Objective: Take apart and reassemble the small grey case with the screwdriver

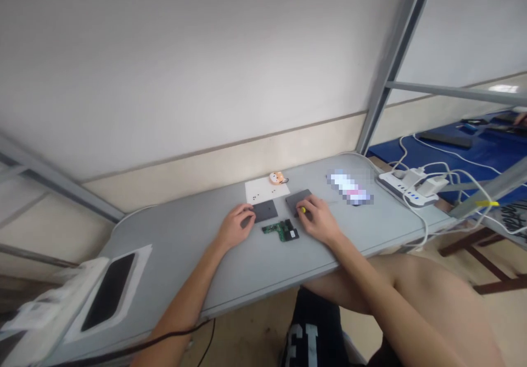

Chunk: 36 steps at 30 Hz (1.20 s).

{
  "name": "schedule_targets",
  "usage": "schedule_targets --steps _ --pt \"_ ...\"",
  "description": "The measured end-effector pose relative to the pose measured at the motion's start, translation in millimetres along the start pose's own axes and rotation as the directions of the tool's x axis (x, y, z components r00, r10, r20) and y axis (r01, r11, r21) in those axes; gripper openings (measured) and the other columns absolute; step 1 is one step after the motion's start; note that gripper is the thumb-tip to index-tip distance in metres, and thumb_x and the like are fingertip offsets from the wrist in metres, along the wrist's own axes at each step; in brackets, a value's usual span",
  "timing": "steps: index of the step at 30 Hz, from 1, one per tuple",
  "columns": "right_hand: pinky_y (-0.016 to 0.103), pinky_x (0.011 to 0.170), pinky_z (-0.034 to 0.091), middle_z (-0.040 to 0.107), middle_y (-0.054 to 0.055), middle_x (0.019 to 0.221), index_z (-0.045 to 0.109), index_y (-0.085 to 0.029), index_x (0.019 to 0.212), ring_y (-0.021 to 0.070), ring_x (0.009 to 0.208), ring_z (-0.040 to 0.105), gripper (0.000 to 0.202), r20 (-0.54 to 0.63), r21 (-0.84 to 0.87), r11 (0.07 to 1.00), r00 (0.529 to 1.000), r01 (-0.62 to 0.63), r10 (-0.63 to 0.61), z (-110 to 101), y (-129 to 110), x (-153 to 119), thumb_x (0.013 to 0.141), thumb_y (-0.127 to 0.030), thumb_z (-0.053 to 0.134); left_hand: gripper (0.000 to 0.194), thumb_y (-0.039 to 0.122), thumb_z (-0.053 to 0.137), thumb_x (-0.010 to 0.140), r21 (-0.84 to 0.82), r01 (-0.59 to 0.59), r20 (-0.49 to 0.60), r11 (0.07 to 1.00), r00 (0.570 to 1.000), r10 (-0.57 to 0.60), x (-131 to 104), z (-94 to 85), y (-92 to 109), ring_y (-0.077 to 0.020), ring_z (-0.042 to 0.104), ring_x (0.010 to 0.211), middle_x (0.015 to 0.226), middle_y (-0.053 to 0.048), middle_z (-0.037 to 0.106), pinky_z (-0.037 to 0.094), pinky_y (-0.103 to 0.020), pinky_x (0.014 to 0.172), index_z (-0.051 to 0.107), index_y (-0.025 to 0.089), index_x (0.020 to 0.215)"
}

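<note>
My left hand (237, 225) has its fingers curled at the left edge of a flat dark grey panel (267, 211), thumb and fingertips closed on that edge. My right hand (319, 219) is closed around a small tool with a yellow end (303, 209); the rest of it is mostly hidden by the fingers. Its fingertips rest by a second dark grey casing piece (293, 199). Between the hands lies a green circuit board (282, 230) with a black part on it. Behind the panel, a white sheet (261, 190) bears several tiny dark screws.
An orange-and-white animal-shaped case (276, 178) sits on the sheet. A blurred-out phone (349, 187) lies to the right, near a white power strip (407, 188) with plugs and cables. At left is a black tablet-like slab (109, 290). Grey metal posts (395, 65) flank the desk.
</note>
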State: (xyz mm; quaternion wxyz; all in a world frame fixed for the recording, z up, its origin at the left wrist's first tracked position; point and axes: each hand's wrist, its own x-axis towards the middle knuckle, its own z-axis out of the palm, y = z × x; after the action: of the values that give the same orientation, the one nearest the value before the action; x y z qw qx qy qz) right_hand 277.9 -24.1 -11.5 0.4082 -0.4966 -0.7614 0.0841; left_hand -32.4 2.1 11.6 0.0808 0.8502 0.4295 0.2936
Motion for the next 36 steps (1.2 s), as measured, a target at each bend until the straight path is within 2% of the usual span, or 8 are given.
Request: schedule_targets --steps 4,10,15,18,24,27,31,36 --pt "0.047 0.092 0.048 0.067 0.015 0.112 0.071 -0.02 0.109 0.0304 0.105 0.064 0.022 -0.029 -0.108 0.994 0.999 -0.034 0.031 3 1 -2 0.098 -0.02 0.052 0.019 0.033 0.057 0.1 -0.101 0.08 0.003 0.992 0.997 -0.08 -7 -2.2 4 -0.0218 0.068 0.106 0.114 -0.009 0.071 0.055 -0.041 0.102 0.071 0.022 0.094" --pt "0.049 0.095 0.049 0.068 0.014 0.124 0.071 -0.023 0.111 0.031 0.109 0.065 0.02 0.061 -0.045 0.997 0.996 0.067 -0.064 4 0 -3 0.101 -0.028 0.054 0.017 0.028 0.056 0.1 -0.138 0.056 0.041 0.989 0.998 -0.051 -9 -6.2 14 -0.0209 0.068 0.105 0.114 -0.008 0.069 0.054 -0.039 0.099 0.07 0.022 0.093" --pt "0.047 0.094 0.05 0.069 0.014 0.123 0.071 -0.023 0.113 0.0305 0.111 0.065 0.022 0.012 -0.084 0.994 0.998 0.065 -0.064 4 0 -4 0.1 -0.021 0.054 0.016 0.026 0.057 0.1 -0.143 0.043 0.063 0.989 0.997 -0.034 -10 -4.5 15 -0.0221 0.068 0.11 0.118 -0.008 0.069 0.055 -0.041 0.101 0.071 0.023 0.095" --pt "0.045 0.091 0.049 0.071 0.011 0.121 0.074 -0.024 0.112 0.0284 0.106 0.065 0.021 0.013 -0.164 0.985 0.999 0.044 -0.042 3 -2 -4 0.102 -0.027 0.055 0.013 0.029 0.06 0.1 -0.147 0.044 0.061 0.988 0.997 -0.036 -12 -1.0 16 -0.0236 0.066 0.119 0.129 -0.009 0.066 0.054 -0.043 0.107 0.071 0.024 0.106" --pt "0.043 0.091 0.049 0.072 0.008 0.127 0.075 -0.026 0.121 0.0262 0.103 0.066 0.028 0.06 -0.196 0.977 0.995 0.087 -0.076 1 -4 -3 0.105 -0.035 0.054 0.033 0.034 0.057 0.104 -0.054 0.084 0.085 0.995 0.993 -0.079 -9 -1.2 17 -0.0276 0.05 0.144 0.152 -0.007 0.058 0.04 -0.054 0.123 0.062 0.029 0.136" --pt "0.043 0.091 0.049 0.073 0.008 0.127 0.075 -0.026 0.121 0.0265 0.105 0.066 0.027 0.055 -0.203 0.976 0.996 0.085 -0.075 2 -3 -3 0.105 -0.031 0.053 0.026 0.03 0.061 0.101 -0.028 0.028 0.127 0.999 0.992 -0.024 -8 1.1 14 -0.0294 0.051 0.142 0.145 -0.007 0.064 0.043 -0.056 0.12 0.068 0.028 0.126" --pt "0.043 0.092 0.05 0.073 0.008 0.127 0.075 -0.025 0.118 0.027 0.106 0.067 0.026 0.046 -0.196 0.979 0.997 0.063 -0.055 1 -2 -3 0.104 -0.035 0.056 0.019 0.028 0.064 0.099 -0.036 0.016 0.074 0.999 0.997 -0.013 -7 6.9 8 -0.0276 0.059 0.129 0.135 -0.008 0.067 0.05 -0.053 0.112 0.072 0.026 0.116" --pt "0.045 0.093 0.05 0.072 0.006 0.135 0.074 -0.027 0.124 0.027 0.106 0.067 0.03 0.074 -0.168 0.983 0.996 0.07 -0.059 0 -5 -4 0.103 -0.04 0.057 0.018 0.031 0.068 0.097 -0.053 0.019 0.05 0.998 0.999 -0.016 -7 8.7 5 -0.0273 0.059 0.128 0.133 -0.007 0.068 0.05 -0.052 0.112 0.072 0.026 0.114"
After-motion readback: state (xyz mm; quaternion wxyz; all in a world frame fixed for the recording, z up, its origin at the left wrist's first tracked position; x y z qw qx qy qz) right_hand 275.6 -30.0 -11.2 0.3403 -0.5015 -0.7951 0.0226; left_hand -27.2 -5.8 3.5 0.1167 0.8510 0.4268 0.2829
